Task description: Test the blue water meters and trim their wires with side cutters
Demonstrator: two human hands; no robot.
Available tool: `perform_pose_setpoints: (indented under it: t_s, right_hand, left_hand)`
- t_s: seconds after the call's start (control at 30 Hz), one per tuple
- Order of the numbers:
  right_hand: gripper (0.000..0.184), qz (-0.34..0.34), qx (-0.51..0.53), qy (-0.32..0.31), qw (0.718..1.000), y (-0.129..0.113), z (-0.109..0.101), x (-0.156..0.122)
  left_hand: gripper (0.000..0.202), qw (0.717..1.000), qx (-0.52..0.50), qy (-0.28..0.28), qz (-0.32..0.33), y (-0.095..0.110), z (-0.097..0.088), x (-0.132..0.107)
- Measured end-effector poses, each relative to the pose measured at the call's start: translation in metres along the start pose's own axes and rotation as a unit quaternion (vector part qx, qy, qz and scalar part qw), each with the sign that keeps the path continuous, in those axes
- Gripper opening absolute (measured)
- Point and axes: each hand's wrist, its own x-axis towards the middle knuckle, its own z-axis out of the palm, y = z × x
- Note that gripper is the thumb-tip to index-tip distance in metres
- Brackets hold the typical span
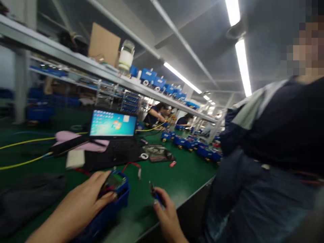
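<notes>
At the lower left, my left hand grips an open blue plastic housing at the near edge of the bench. A green circuit board shows inside it, and red wires lie partly under my fingers. From its far side a red lead with a white connector runs onto the green bench top. My right hand, to the right of the housing and apart from it, is closed around small blue-handled pliers, their metal tip pointing up and away. Motion blurs the jaws.
Behind the housing stands an open laptop, with a mouse on a mat. A row of blue units runs along the bench. A dark cloth lies left. A person stands close on the right; others sit farther back.
</notes>
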Motion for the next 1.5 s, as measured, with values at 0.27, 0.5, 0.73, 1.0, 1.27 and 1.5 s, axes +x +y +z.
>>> perform_pose_setpoints:
  t_s: [0.27, 0.5, 0.73, 1.0, 1.27, 1.5]
  right_hand:
    - [0.035, -0.258, -0.178, 0.014, 0.950, -0.055, 0.008, 0.033]
    - [0.030, -0.348, -0.211, -0.030, 0.913, -0.074, 0.012, 0.068]
    - [0.027, -0.406, -0.227, -0.046, 0.884, -0.066, 0.018, 0.086]
    - [0.027, -0.414, -0.222, -0.025, 0.883, -0.060, 0.026, 0.095]
    - [0.027, -0.424, -0.252, -0.014, 0.870, -0.058, 0.031, 0.100]
    - [0.029, -0.446, -0.272, -0.028, 0.852, -0.053, 0.034, 0.107]
  left_hand:
    - [0.044, 0.991, -0.011, -0.119, -0.062, 0.004, -0.011, 0.004]
    - [0.034, 0.984, -0.044, -0.164, -0.049, -0.006, -0.015, 0.015]
    - [0.029, 0.975, -0.091, -0.202, -0.028, -0.012, -0.018, 0.026]
    - [0.032, 0.970, -0.101, -0.217, -0.051, -0.014, -0.019, 0.031]
    - [0.034, 0.968, -0.102, -0.224, -0.052, -0.015, -0.021, 0.033]
    - [0.039, 0.967, -0.082, -0.236, -0.058, -0.015, -0.018, 0.035]
